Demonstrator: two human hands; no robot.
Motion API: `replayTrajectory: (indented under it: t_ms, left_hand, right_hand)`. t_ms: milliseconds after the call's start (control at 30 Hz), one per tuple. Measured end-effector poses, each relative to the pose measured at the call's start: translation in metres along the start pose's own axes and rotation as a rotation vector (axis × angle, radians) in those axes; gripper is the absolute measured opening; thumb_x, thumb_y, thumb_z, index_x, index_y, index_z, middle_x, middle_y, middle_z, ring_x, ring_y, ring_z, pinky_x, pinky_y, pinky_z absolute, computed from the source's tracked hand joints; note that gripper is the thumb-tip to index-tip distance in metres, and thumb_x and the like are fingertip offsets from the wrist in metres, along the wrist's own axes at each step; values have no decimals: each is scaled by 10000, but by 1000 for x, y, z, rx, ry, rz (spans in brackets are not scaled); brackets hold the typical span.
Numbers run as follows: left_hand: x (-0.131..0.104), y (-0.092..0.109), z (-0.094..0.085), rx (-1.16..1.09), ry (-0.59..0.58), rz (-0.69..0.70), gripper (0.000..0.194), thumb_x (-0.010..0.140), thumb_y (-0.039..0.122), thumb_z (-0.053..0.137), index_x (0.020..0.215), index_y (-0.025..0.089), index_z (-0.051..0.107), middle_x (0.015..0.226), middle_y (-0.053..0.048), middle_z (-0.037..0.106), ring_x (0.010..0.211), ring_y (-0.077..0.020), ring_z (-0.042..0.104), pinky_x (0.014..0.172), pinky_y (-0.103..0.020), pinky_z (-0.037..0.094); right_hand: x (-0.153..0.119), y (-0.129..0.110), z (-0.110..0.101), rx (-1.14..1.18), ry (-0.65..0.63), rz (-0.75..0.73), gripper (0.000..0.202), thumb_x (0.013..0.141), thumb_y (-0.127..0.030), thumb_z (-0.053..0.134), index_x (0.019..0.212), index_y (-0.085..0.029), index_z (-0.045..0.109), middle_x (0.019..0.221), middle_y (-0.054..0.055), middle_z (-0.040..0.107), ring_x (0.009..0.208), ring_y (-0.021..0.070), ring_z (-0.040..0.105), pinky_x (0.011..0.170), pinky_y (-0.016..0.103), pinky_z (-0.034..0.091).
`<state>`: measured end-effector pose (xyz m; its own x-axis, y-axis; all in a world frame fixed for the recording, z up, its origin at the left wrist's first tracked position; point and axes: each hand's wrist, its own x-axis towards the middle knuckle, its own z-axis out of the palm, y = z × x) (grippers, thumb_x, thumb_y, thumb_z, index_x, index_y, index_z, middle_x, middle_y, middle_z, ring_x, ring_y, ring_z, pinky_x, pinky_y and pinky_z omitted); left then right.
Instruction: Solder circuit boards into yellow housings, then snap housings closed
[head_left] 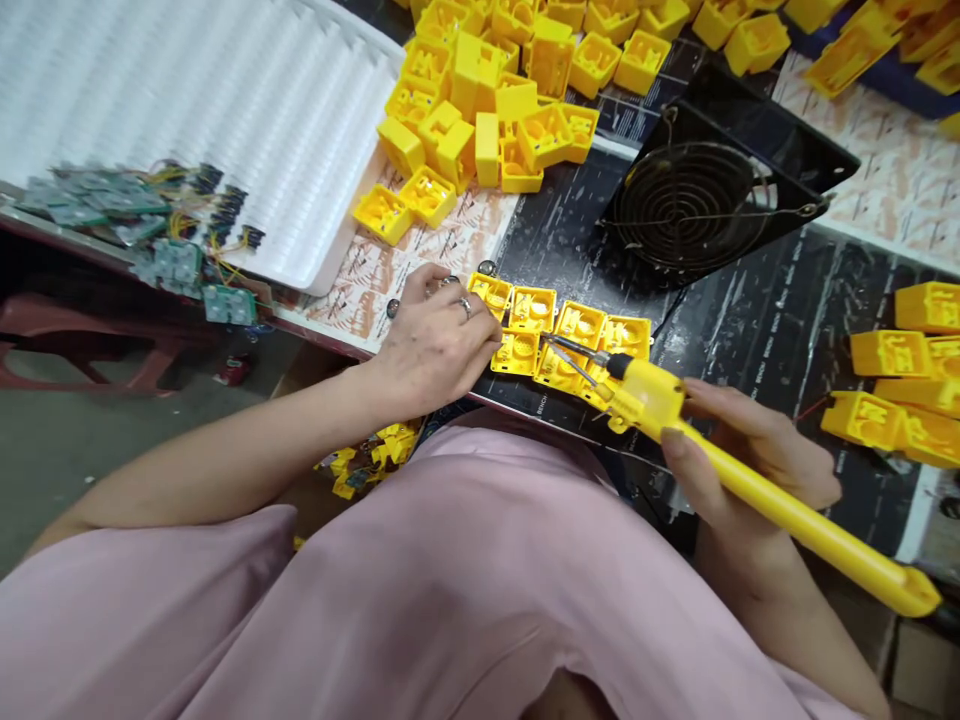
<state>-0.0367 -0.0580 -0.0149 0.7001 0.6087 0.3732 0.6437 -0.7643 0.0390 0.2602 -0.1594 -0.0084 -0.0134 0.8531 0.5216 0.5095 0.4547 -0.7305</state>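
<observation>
My right hand is wrapped round a yellow soldering tool, whose thin metal tip points left over small open yellow housings. These housings stand in two short rows near the bench's front edge, with metal parts inside. My left hand lies at the left end of the rows, its bent fingers against the leftmost housings. What its fingertips hold, if anything, is hidden. Small round dark parts lie beside that hand.
A black fan stands behind the rows. Many yellow housings are heaped at the back, others at the right. At the left, green circuit boards with wires lie on a white ribbed tray. A red stool is below.
</observation>
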Motion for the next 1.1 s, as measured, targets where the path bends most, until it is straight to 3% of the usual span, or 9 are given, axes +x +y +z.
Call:
replayTrajectory:
  t_ms: [133,300,433,667,767,900,1033,1100]
  left_hand:
    - [-1,3,-3,-38,-95,13,254,1008,248,477,821,205,644,801,-6,698,816,-192,631,1042,-490,466]
    - [3,6,-4,50,-141,40,320,1014,240,439,766,187,633,760,-19,691,808,-206,630,1024,-526,470]
    - [7,8,-4,24,-229,-16,326,1016,258,436,765,196,635,741,-6,666,837,-209,644,1073,-530,444]
    - [13,8,-9,78,-320,9,322,980,251,431,733,209,632,702,-36,656,818,-247,651,1083,-549,417]
    - [14,6,-9,39,-310,12,315,968,266,441,711,222,617,691,-36,651,781,-246,642,1067,-540,430]
    - [15,4,-9,8,-300,7,302,963,273,462,701,224,604,686,-29,640,780,-238,638,1067,-511,434]
    - [15,4,-9,-81,-297,-53,299,958,276,472,690,209,587,690,-28,628,810,-244,648,1093,-519,412]
    - [15,5,-9,-85,-304,-58,303,964,280,467,695,209,586,699,-27,634,818,-244,649,1103,-525,405]
  right_hand:
    - [5,-8,0,21,-97,-148,557,772,-82,839,1291,-236,708,930,56,801,754,199,771,642,295,672]
    - [17,-11,5,38,-222,-273,262,820,-126,833,1026,-204,691,740,6,738,652,160,741,580,251,653]
    - [26,-10,12,6,-250,-348,175,861,-155,813,901,-173,643,729,23,731,635,131,729,597,214,637]
    - [42,-15,7,-36,-390,-412,161,850,-162,817,885,-206,666,758,18,750,645,133,730,618,209,620]
    - [39,-13,-1,-35,-384,-303,95,926,-251,749,872,-222,676,747,9,734,661,128,724,613,216,616]
    - [31,-8,-6,-45,-304,-191,184,975,-347,689,826,-239,690,709,0,712,621,130,703,554,234,594]
    - [30,-9,-3,4,-224,-184,52,905,-276,769,928,-258,727,726,-10,729,622,143,711,551,244,602]
    - [31,-11,-1,-2,-205,-217,208,874,-216,789,1068,-260,733,753,-10,749,639,153,727,554,243,610]
